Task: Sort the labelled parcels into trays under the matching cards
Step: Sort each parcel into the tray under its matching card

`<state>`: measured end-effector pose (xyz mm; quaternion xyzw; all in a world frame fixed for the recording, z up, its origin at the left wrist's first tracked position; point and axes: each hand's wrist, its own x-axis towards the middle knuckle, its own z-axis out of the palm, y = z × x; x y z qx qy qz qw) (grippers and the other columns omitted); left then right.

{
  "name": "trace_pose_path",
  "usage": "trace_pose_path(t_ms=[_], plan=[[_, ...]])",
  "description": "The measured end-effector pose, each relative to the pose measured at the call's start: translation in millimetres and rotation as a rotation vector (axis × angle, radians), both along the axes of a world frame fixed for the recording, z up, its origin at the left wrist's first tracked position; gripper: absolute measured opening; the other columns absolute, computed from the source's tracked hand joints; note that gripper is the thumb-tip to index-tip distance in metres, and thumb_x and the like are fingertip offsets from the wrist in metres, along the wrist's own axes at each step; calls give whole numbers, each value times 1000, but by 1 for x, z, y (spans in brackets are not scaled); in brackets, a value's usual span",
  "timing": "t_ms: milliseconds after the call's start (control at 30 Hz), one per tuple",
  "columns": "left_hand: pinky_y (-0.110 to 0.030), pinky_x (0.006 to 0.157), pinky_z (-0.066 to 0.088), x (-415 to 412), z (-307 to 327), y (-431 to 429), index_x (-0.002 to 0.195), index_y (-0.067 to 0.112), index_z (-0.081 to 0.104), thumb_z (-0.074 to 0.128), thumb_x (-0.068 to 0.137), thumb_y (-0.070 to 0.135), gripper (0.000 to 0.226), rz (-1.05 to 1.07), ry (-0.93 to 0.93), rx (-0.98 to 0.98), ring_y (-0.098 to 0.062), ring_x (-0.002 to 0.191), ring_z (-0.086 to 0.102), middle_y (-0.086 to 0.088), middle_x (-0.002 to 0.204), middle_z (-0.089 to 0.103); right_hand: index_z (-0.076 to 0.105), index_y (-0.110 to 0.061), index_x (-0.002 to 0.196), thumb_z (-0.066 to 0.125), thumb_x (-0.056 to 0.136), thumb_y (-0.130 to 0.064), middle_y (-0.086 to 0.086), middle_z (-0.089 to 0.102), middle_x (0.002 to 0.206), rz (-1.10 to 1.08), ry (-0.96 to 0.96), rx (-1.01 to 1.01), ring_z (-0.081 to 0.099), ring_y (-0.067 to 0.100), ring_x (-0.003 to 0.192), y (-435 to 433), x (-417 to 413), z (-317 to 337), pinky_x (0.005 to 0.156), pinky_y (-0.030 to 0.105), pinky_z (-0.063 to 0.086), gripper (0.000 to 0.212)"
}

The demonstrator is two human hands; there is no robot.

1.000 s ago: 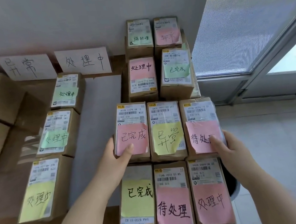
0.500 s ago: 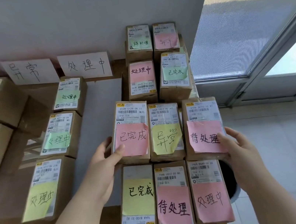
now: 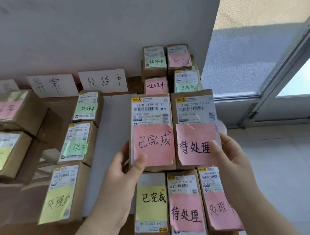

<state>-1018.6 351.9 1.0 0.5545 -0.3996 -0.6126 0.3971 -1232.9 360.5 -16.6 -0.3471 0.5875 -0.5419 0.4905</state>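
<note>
**A:** What do the hands hold?

**B:** One parcel each. The left hand [image 3: 118, 176] grips the 已完成 parcel [image 3: 150, 114] at its lower left corner. The thumb is pressed on the pink note and the other fingers are curled round the left edge. The right hand [image 3: 232, 158] grips the 待处理 parcel [image 3: 194, 109] at its lower right corner, with the thumb on that pink note and the fingers wrapped behind.

**A:** Where are the two parcels?

**B:** They are side by side with their long edges touching, labels facing the camera. Both are held up over the middle of the unsorted stack on the right.

**A:** And the cards?

**B:** The 异常 card [image 3: 52, 85] leans on the wall, with the 处理中 card [image 3: 103, 81] just to its right. Below the 处理中 card runs a column [image 3: 77, 141] of three parcels, two with green notes and one with a yellow note, all reading 处理中. Below and left of the 异常 card lies the left pair [image 3: 13, 115], one with a pink note and one yellow. Their writing is smeared, probably 异常.

**A:** What is left in the stack?

**B:** The front row [image 3: 184, 204] lies below the held parcels: yellow 已完成, pink 待处理, pink 处理中. The back four [image 3: 156, 85] sit against the wall behind them, partly hidden. A window [image 3: 261, 49] is to the right.
</note>
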Motion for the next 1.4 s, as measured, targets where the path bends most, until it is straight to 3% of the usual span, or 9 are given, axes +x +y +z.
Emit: trace_pose_path(t_ms=[67,333,467,533,633,733,900,1100,1400], plan=[[-41,107,37,9,2,5,116,45,55,74,57,70,66,7,-74,-31,-5,117,56,17,118,66,58,-22,121,55,91,-18,-6,72,101,30,-6,-14,68,5,91,0,6,4,66,14,52,31],[-34,103,43,61,18,14,117,46,53,68,69,52,50,-15,-292,-117,6,109,56,29,111,64,56,-21,125,55,90,-7,-5,71,107,188,45,-88,67,11,100,2,46,23,73,18,53,37],[-18,95,41,103,24,14,113,50,48,69,73,48,45,-50,-350,-134,15,102,51,35,107,59,55,-28,124,64,87,-11,-4,70,109,237,126,-98,66,14,102,4,87,26,82,29,54,42],[-13,89,39,133,28,14,125,48,44,68,74,48,56,-52,-390,-146,11,109,49,33,115,55,53,-25,128,65,86,-8,-4,70,110,251,131,-88,66,14,102,5,113,27,83,32,55,47],[-28,103,40,188,30,13,135,46,38,69,76,49,67,-92,-428,-150,2,118,48,27,126,54,49,-25,132,66,85,-9,-4,68,114,286,133,-72,64,14,107,8,164,28,87,33,54,53],[-26,99,41,249,28,10,130,49,39,69,76,50,62,-119,-449,-156,10,110,49,33,116,56,45,-28,136,69,83,-13,-10,66,117,293,147,-49,62,9,110,12,221,28,94,37,50,60],[-41,104,43,334,23,6,140,45,35,66,66,61,82,-149,-496,-153,-4,120,49,25,126,55,42,-29,136,68,83,-7,-10,65,119,273,176,-36,61,3,108,19,306,26,87,22,52,63],[-35,104,44,393,19,7,141,42,32,70,78,46,74,-171,-505,-120,-2,117,50,28,121,54,40,-34,134,70,81,-7,-7,60,122,214,192,37,56,13,116,28,372,18,96,43,51,67],[-41,106,42,420,15,4,144,43,26,71,78,45,81,-140,-495,-49,-9,124,47,18,135,50,36,-42,131,70,82,-10,-11,57,121,238,251,100,54,11,116,10,401,19,93,37,52,68]])
